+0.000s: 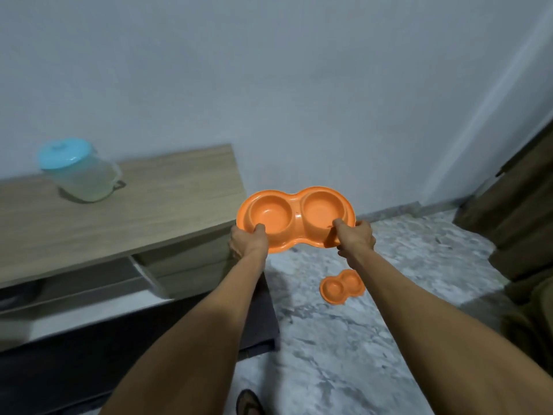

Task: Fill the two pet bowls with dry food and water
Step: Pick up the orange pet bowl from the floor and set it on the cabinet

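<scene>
I hold an orange double pet bowl (294,215) in the air, just past the right end of a wooden cabinet top (167,205). My left hand (247,242) grips its near left rim and my right hand (356,238) grips its near right rim. Both of its cups look empty. A second orange double bowl (341,286) lies on the marble floor below, also empty. A clear jug with a light blue lid (79,172) stands on the cabinet top at the left, with pale contents inside.
The cabinet has an open drawer (89,283) below its top. A grey wall rises behind. Brown curtain fabric (520,211) hangs at the right edge. The marble floor (344,354) spreads ahead, and a sandalled foot (248,404) shows at the bottom.
</scene>
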